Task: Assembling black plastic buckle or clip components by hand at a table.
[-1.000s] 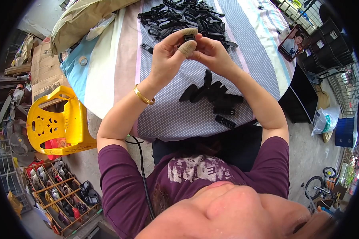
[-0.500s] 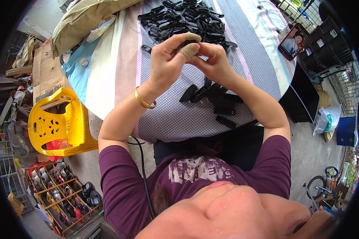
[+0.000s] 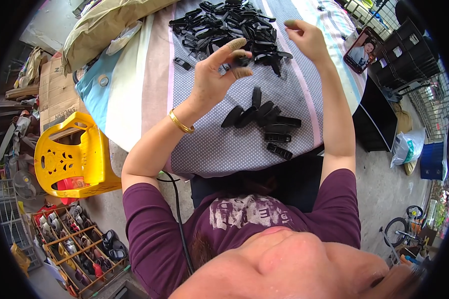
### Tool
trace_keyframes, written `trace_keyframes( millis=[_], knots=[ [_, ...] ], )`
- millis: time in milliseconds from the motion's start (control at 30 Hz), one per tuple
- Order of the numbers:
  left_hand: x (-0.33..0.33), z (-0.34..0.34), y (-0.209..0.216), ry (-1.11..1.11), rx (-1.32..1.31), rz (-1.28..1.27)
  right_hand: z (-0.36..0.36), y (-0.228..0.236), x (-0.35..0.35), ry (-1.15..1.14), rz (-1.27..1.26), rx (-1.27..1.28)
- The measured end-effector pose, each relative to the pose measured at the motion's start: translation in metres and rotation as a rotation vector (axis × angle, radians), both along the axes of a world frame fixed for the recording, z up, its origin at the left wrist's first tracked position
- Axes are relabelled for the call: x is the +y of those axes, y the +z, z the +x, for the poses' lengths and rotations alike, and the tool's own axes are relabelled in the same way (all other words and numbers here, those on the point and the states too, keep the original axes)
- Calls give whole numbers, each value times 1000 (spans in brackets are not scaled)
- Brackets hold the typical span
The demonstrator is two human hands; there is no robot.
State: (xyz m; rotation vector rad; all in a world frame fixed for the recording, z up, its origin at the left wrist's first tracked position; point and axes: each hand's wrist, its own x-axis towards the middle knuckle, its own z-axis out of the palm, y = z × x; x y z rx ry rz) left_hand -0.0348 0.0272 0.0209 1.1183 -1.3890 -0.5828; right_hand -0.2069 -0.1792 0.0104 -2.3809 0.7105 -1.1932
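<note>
My left hand (image 3: 215,74), with tan covers on some fingertips and a gold bangle at the wrist, is closed around a small black plastic piece (image 3: 241,61). That piece is blurred and partly hidden by the fingers. Farther right, my right hand (image 3: 308,41) is raised over the table with its fingers bent together; whatever is between them, if anything, is too small to make out. Beyond both hands lies a big pile of black plastic clip-like pieces (image 3: 229,25). Nearer to me is a small group of similar black pieces (image 3: 264,114), with several lying side by side.
A patterned cloth covers the table (image 3: 204,149). A phone (image 3: 362,50) stands at its right edge, and a tape roll (image 3: 103,80) lies at the left. A yellow chair (image 3: 60,154), cardboard (image 3: 60,89) and a shoe rack (image 3: 80,249) are on the left.
My hands have parted. The right has moved away to the upper right, while the left keeps the black piece nearly in place. The near group of black pieces is now uncovered.
</note>
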Motion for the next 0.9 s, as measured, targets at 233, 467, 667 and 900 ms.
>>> trace_keyframes(
  millis=[233,467,667,900],
  knots=[
    [9,-13,-6,-239,-581,162,10,-18,-3,-77,166,174],
    [1,-14,5,-422,-623,229,31,-31,4,-154,-63,219],
    [-66,2,0,-16,-838,-153,33,-33,2,-131,110,127],
    [-126,-4,-20,186,-1241,-223,3,-22,-12,-278,59,264]
  ],
)
